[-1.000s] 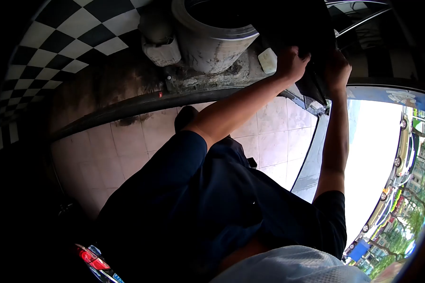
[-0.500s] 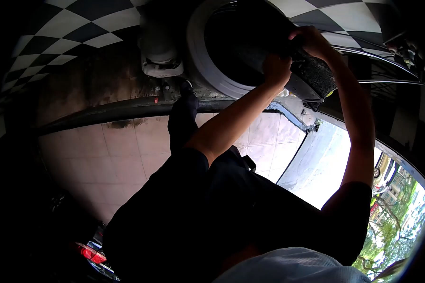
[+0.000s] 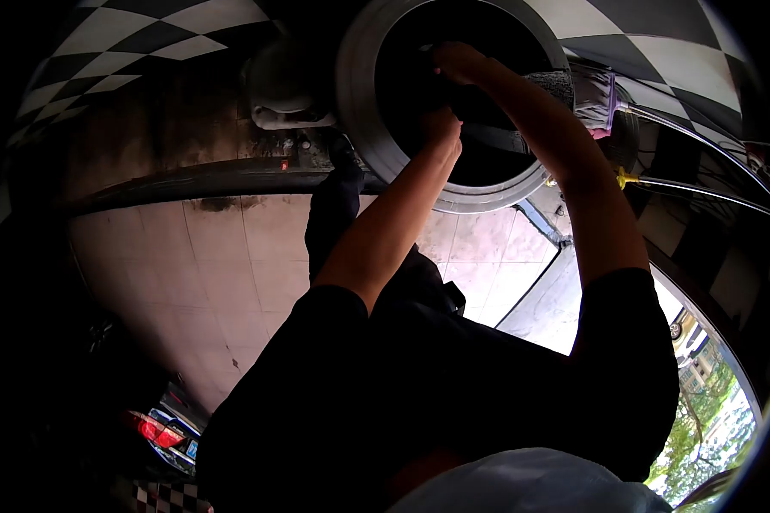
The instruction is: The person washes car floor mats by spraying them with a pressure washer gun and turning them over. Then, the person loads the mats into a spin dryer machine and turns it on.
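Note:
A large round tub with a pale grey rim (image 3: pixel 479 198) stands in front of me, its inside very dark. Both my hands are over its opening. My left hand (image 3: pixel 441 130) is closed, fingers curled on a dark piece of what looks like a mat. Farther up, my right hand (image 3: pixel 460 65) is also closed at the dark material. A rough, fuzzy stretch of the dark mat (image 3: pixel 549 84) shows beside my right forearm, within the rim at the right. The rest of it blends into the shadow.
Right of the tub are a mop head (image 3: pixel 595 104) with greyish-purple strands and a metal pole with a yellow fitting (image 3: pixel 627 178). A pale object (image 3: pixel 287 107) stands left of the tub. Beneath me are pinkish floor tiles (image 3: pixel 231 256); a red light (image 3: pixel 164 434) shows at lower left.
Both hands have moved left with the dark mat, from the tub's right edge to over its opening. The mop head at the right has come into sight.

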A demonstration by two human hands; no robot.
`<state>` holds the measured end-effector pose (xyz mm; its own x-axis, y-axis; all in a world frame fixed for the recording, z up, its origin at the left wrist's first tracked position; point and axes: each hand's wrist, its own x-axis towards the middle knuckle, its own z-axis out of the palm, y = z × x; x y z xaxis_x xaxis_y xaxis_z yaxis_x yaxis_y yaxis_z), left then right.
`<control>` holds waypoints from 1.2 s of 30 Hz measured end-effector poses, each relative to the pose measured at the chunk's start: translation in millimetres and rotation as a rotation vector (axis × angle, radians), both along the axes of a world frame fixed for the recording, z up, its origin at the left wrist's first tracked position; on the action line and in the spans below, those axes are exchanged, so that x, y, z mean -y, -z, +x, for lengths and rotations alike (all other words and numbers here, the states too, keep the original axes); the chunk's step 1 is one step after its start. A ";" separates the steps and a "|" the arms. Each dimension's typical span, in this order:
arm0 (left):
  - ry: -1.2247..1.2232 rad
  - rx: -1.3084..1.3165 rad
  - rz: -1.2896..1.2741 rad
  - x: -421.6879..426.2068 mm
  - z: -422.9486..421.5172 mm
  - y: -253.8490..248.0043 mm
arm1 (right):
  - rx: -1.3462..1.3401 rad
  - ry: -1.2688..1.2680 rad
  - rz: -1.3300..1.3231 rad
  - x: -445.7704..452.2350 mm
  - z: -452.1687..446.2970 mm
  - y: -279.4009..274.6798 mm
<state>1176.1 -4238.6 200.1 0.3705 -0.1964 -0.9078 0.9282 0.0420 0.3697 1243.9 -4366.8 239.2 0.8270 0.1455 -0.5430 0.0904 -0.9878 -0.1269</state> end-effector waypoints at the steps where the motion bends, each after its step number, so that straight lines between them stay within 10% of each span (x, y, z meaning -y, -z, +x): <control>1: 0.005 0.007 0.038 1.1 3.6 -5.7 | -0.020 -0.003 -0.010 5.3 9.7 4.9; 19: 0.518 0.291 0.438 5.0 -7.1 19.8 | 0.085 0.749 0.322 34.0 -43.5 118.0; 26: 0.181 0.224 0.584 16.5 -62.7 120.0 | 0.321 0.902 0.416 42.5 -94.3 220.6; 27: 0.271 -0.210 0.548 18.7 -59.2 137.9 | 0.302 0.920 0.368 46.6 -98.9 232.0; 30: -0.050 -0.357 0.518 18.1 -40.6 124.7 | 0.203 1.008 0.239 56.5 -93.9 257.1; 31: -0.196 -0.384 0.394 11.7 -68.9 187.7 | 0.132 1.058 0.201 58.9 -87.4 257.8; 34: -0.007 -0.405 0.383 2.9 -35.1 154.0 | 0.199 0.932 0.136 60.2 -84.0 256.5; 36: -0.046 -0.375 0.276 -42.8 -75.6 281.1 | 0.275 0.822 0.108 63.8 -93.1 271.4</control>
